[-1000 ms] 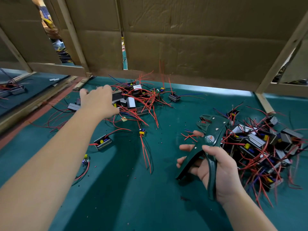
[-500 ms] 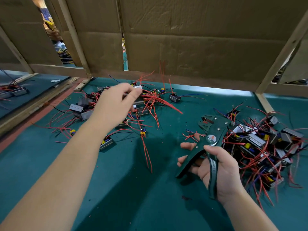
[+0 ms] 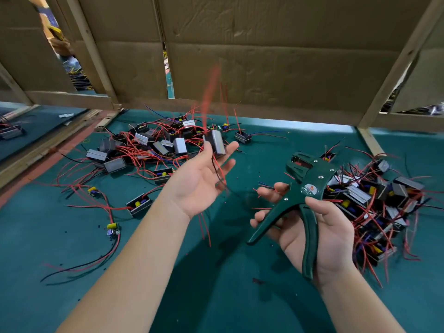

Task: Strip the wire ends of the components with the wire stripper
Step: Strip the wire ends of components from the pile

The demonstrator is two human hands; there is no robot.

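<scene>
Bench: teal mat-covered workbench (image 3: 72, 260).
Left heap (image 3: 144, 145), right heap (image 3: 374, 195): grey boxed components trailing red wires.
Right hand (image 3: 331, 236): fingers curled round dark green wire stripper (image 3: 310, 186), handles spread.
Left hand (image 3: 197, 186): palm up, fingertips pinching one grey boxed component (image 3: 216, 141) above the bench.

Red wire (image 3: 211, 90) above the raised component (image 3: 215, 143) is motion-blurred. Both forearms (image 3: 134, 272) run off the lower edge. Wire stripper (image 3: 310, 174) label text illegible
</scene>
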